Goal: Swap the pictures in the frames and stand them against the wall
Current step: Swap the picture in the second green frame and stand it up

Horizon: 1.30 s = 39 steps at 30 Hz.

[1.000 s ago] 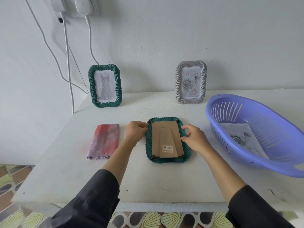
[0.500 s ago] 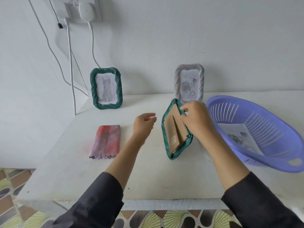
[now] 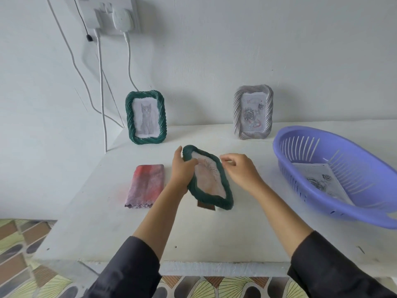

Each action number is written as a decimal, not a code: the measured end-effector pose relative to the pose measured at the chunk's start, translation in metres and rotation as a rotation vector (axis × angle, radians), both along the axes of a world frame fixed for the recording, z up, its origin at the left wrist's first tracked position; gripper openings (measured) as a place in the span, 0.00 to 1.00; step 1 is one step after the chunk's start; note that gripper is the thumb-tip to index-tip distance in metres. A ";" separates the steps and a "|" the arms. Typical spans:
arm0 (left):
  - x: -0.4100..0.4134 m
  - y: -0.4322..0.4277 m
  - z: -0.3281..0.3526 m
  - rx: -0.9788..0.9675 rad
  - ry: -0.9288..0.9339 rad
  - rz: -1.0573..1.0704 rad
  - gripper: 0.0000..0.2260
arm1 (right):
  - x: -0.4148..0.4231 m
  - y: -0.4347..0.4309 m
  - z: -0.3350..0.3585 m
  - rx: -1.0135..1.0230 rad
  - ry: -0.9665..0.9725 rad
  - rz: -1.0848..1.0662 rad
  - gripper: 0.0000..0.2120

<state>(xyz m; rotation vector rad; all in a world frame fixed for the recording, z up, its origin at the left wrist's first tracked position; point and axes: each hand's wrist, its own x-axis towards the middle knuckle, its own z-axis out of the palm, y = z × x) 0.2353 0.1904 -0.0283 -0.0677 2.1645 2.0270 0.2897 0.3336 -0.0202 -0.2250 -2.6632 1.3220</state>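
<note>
White tabletop (image 3: 214, 233) carries everything, its back edge against the wall. A purple basket (image 3: 343, 208) sits at the right edge, partly cut off by the side of the view, with a printed sheet (image 3: 318, 179) of roses lying flat inside. Two frames stand upright at the back edge, leaning on the wall. The cat frame (image 3: 146, 118), green, is towards the back left corner, and the grey frame (image 3: 253, 112), with a rose print, is towards the back right, just behind the basket.

In the middle of the tabletop is the green frame (image 3: 209, 181), picture side up and tilted. Its near end is down by the tabletop and its far end is raised. The left hand (image 3: 182, 171) grips it at the far left part of the rim, thumb over the front and fingers behind, so most of the frame lies to the right of and nearer than that grip. The right hand (image 3: 240, 171) hangs with bent fingers just beside the far right rim. Motion blur hides whether it touches or pinches the rim.

A folded red and pink cloth (image 3: 145, 186) lies flat near the left edge, just left of the left wrist.

The drawing in the green frame is faint, thin lines on pale paper, and its subject is hard to make out. A brown stand (image 3: 205, 205) peeks from under the near end, and the rest of the back is hidden.
</note>
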 end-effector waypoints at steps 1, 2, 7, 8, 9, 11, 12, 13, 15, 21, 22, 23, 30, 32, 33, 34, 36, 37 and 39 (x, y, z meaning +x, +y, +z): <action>-0.001 -0.002 -0.009 -0.069 0.016 -0.005 0.30 | 0.000 0.005 -0.013 0.044 -0.035 -0.044 0.17; -0.002 -0.003 -0.017 -0.131 0.030 -0.021 0.29 | 0.000 0.010 -0.024 0.077 -0.069 -0.065 0.19; -0.006 0.001 -0.042 -0.448 0.121 -0.145 0.23 | 0.004 0.019 -0.061 0.244 -0.136 -0.035 0.23; -0.008 0.003 -0.045 -0.545 0.168 -0.172 0.20 | 0.005 0.020 -0.063 0.273 -0.140 -0.038 0.23; -0.010 0.005 -0.048 -0.650 0.221 -0.202 0.20 | 0.005 0.020 -0.064 0.293 -0.143 -0.041 0.24; -0.010 0.006 -0.055 -0.788 0.310 -0.233 0.21 | 0.004 0.019 -0.066 0.332 -0.150 -0.043 0.24; -0.010 0.005 -0.058 -0.809 0.334 -0.229 0.21 | 0.004 0.018 -0.067 0.361 -0.156 -0.044 0.24; -0.011 0.005 -0.061 -0.812 0.349 -0.219 0.21 | 0.004 0.017 -0.068 0.387 -0.161 -0.042 0.24; -0.012 0.004 -0.063 -0.814 0.374 -0.206 0.21 | 0.004 0.016 -0.070 0.416 -0.165 -0.044 0.24; -0.012 0.004 -0.065 -0.827 0.407 -0.196 0.21 | 0.004 0.015 -0.073 0.450 -0.173 -0.061 0.25; -0.012 0.004 -0.064 -0.812 0.406 -0.203 0.20 | 0.004 0.015 -0.073 0.451 -0.174 -0.063 0.25; -0.012 0.004 -0.063 -0.788 0.406 -0.208 0.20 | 0.004 0.015 -0.073 0.451 -0.176 -0.065 0.25; -0.030 -0.044 -0.029 -0.955 0.081 0.362 0.38 | 0.005 0.015 -0.072 0.433 -0.182 -0.063 0.25; -0.032 -0.061 -0.027 -0.981 -0.143 0.304 0.44 | 0.005 0.015 -0.072 0.429 -0.179 -0.064 0.25; -0.031 -0.067 -0.028 -0.992 -0.209 0.262 0.46 | 0.005 0.015 -0.072 0.429 -0.179 -0.065 0.25; -0.030 -0.072 -0.029 -0.994 -0.238 0.229 0.47 | 0.005 0.015 -0.072 0.431 -0.180 -0.064 0.25; -0.029 -0.077 -0.031 -0.983 -0.229 0.210 0.45 | 0.005 0.015 -0.071 0.428 -0.181 -0.061 0.25; -0.030 -0.078 -0.030 -0.968 -0.219 0.209 0.43 | 0.005 0.015 -0.071 0.423 -0.180 -0.060 0.25; -0.030 -0.079 -0.026 -0.916 -0.214 0.181 0.41 | 0.005 0.015 -0.072 0.410 -0.171 -0.063 0.24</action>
